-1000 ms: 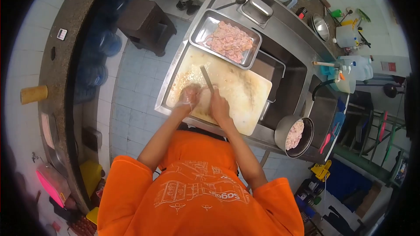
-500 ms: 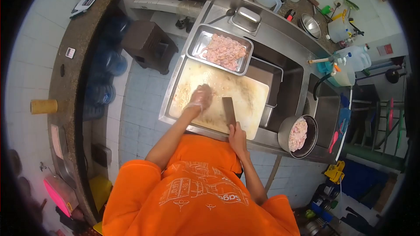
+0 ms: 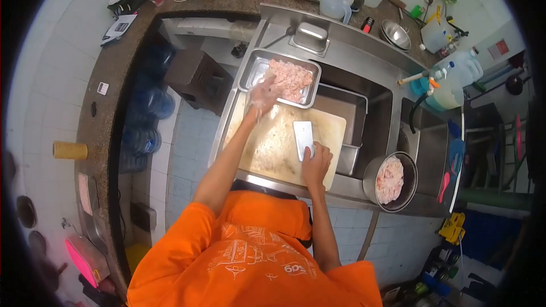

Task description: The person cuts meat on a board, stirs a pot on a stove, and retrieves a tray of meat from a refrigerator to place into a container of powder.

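— Where is your left hand point(image 3: 263, 95)?

— Up at the near rim of the steel tray point(image 3: 250, 74), its gloved fingers closed on a bit of the chopped meat point(image 3: 290, 79) (how tightly, I cannot tell).

— And the right hand point(image 3: 316, 162)?

— Lower, at centre frame, wrapped round the cleaver point(image 3: 303, 138) handle. The blade lies flat on the cutting board point(image 3: 267, 148), long axis pointing up-frame toward the tray.

— Anything in the way?

— No. The pot of meat point(image 3: 390, 179) sits well apart at lower right, beyond the sink point(image 3: 375, 113).

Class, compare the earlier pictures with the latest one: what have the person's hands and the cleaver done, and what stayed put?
The gloved left hand left the cutting board and reached up to the meat tray. The right hand drew back and now holds the cleaver flat. The tray, board and pot stayed.
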